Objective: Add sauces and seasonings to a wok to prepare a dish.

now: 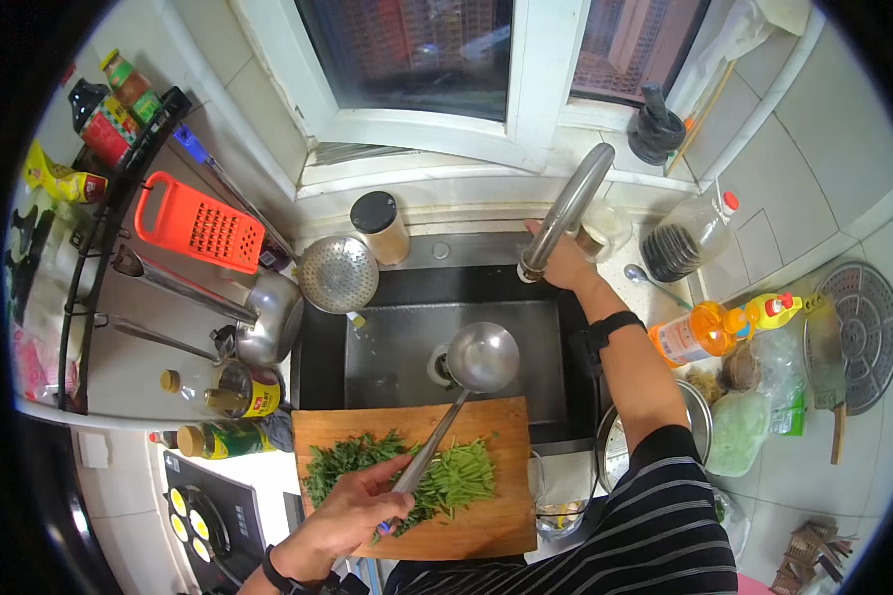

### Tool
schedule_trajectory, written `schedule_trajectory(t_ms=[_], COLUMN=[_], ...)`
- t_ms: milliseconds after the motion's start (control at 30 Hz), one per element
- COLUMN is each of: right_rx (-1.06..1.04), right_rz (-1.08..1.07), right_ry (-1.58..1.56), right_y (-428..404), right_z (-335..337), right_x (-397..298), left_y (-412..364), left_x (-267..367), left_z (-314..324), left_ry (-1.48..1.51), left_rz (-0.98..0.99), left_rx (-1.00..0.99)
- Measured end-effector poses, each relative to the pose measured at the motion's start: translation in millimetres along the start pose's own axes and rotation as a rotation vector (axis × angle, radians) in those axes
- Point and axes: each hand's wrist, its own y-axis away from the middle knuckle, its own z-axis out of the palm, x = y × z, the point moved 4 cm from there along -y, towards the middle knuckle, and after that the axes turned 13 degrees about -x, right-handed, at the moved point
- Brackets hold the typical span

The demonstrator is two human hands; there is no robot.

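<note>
My left hand (365, 506) grips the handle of a metal ladle (484, 357). The ladle's bowl hangs over the dark sink (387, 372), and its handle crosses above a wooden cutting board (506, 535). On that board lie chopped leafy greens (357, 461) and cut green stems (461, 472). My right hand (565, 260) reaches to the base of the curved metal faucet (569, 201) behind the sink. The spout hides part of its fingers, so their hold on the faucet is unclear. No water stream is visible.
At left hang an orange grater (201, 223), a skimmer (338, 274) and another ladle (271, 316). Fried eggs (190, 520) sit in a pan on the cooktop. An orange bottle (696, 335), a metal bowl (703, 405) and a cleaver (822, 349) are at right. An open window sash (431, 134) stands behind.
</note>
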Motion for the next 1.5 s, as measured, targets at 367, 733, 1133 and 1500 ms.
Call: schedule_trajectory(t_ms=[367,733,1133,1500], right_rx=[0.108,0.282,0.126,0.107], right_rz=[-0.078,-0.052,0.176,0.187], right_ry=[0.037,-0.459,0.203,0.091], right_y=[-14,-88,-25,-36], right_z=[14,56,3,12], right_x=[-1,127,33,43], left_y=[-23,-41,-38,-19], left_x=[5,7,2,12], left_z=[-1,6,13,23], left_ry=[0.001,-0.065,-0.104,-0.050], left_rz=[-0.014,-0.043,0.051,0.064], left_rx=[0.077,0.041,0.021,0.021])
